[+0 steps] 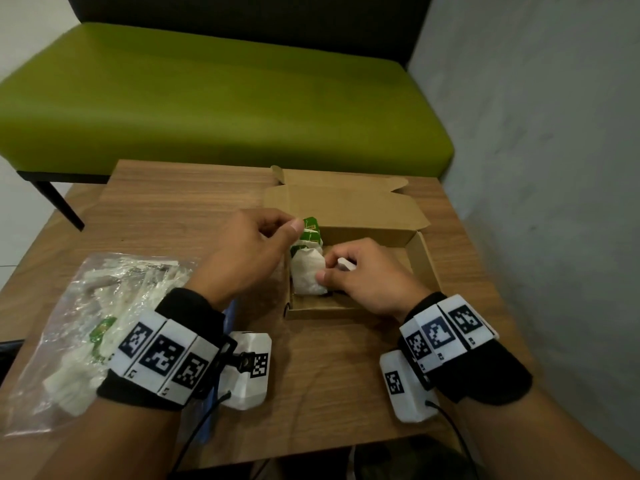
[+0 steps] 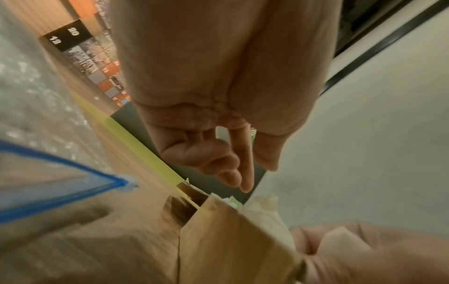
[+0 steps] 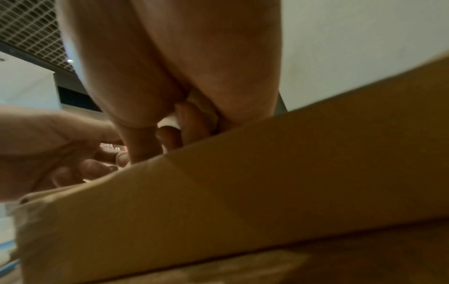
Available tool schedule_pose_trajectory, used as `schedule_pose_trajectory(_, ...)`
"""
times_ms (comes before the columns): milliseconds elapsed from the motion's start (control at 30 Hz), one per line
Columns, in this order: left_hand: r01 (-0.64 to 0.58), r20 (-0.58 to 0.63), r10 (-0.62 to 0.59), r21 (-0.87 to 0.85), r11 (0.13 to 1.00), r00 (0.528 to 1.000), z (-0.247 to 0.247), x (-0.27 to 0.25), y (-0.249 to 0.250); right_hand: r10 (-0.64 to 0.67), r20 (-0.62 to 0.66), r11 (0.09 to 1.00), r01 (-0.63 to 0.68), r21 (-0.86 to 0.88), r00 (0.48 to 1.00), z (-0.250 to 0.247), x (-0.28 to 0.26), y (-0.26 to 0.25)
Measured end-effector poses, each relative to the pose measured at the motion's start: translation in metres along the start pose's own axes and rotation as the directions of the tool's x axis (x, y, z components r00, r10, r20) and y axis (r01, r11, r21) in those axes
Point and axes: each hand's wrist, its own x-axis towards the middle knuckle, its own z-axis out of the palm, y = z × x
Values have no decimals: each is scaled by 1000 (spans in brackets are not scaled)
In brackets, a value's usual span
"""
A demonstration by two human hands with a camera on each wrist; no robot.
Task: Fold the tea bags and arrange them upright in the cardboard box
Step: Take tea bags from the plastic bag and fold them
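Note:
An open brown cardboard box [image 1: 420,258] lies on the wooden table, its lid folded back. White tea bags [image 1: 308,275] with green tags [image 1: 311,227] stand bunched against the box's left wall. My left hand [image 1: 294,225] hovers over that corner, thumb and forefinger pinching the top green tag. My right hand [image 1: 327,268] reaches into the box, with thumb and curled fingers gripping the nearest white tea bag. In the left wrist view the left hand [image 2: 257,173] hangs above the box wall [image 2: 230,240]. In the right wrist view the box wall [image 3: 267,182] hides most of the right hand [image 3: 157,142].
A clear zip bag [image 1: 86,323] with several more tea bags lies on the table's left side, its blue seal [image 2: 60,169] near my left wrist. A green bench [image 1: 207,98] stands behind the table. A grey wall [image 1: 554,133] runs along the right.

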Motion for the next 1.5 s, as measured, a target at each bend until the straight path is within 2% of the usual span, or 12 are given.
schedule_pose_trajectory(233,-95,157,72,142,985,985,4,1,-1,-17,-8,997,18,72,1000,1,1,1)
schedule_pose_trajectory(467,-132,23,131,300,945,991,10,3,1,15,-29,998,-17,-67,999,6,3,0)
schedule_pose_trajectory(667,-137,51,128,415,899,991,10,5,-3,53,-40,965,-62,-255,998,10,6,-3)
schedule_pose_trajectory(833,-116,26,115,412,904,993,9,6,-5,24,-37,943,-35,-332,999,14,8,-8)
schedule_pose_trajectory(967,-102,11,107,409,907,994,8,6,-7,50,-74,939,-72,-335,996,13,10,-9)
schedule_pose_trajectory(1033,-100,1,109,407,908,994,8,6,-7,68,-152,967,-102,-233,986,7,7,-7)
schedule_pose_trajectory(1100,-109,-21,127,388,915,992,8,5,-3,123,-208,992,-123,18,970,-3,3,-9)
schedule_pose_trajectory(1133,-129,-32,151,365,922,988,8,4,1,174,-184,972,-139,189,967,-8,2,-10)
schedule_pose_trajectory(1200,-191,-47,213,285,939,976,7,1,12,220,-75,835,-147,531,973,-16,3,-12)
schedule_pose_trajectory(1267,-242,-39,255,208,948,966,5,-4,23,178,3,663,-122,739,984,-19,4,-17)
schedule_pose_trajectory(1400,-249,0,254,200,948,967,9,-9,29,29,121,529,-118,840,992,-17,0,-33)
schedule_pose_trajectory(1500,-259,-5,264,167,951,965,12,-9,28,-56,174,501,-123,856,983,-15,0,-39)
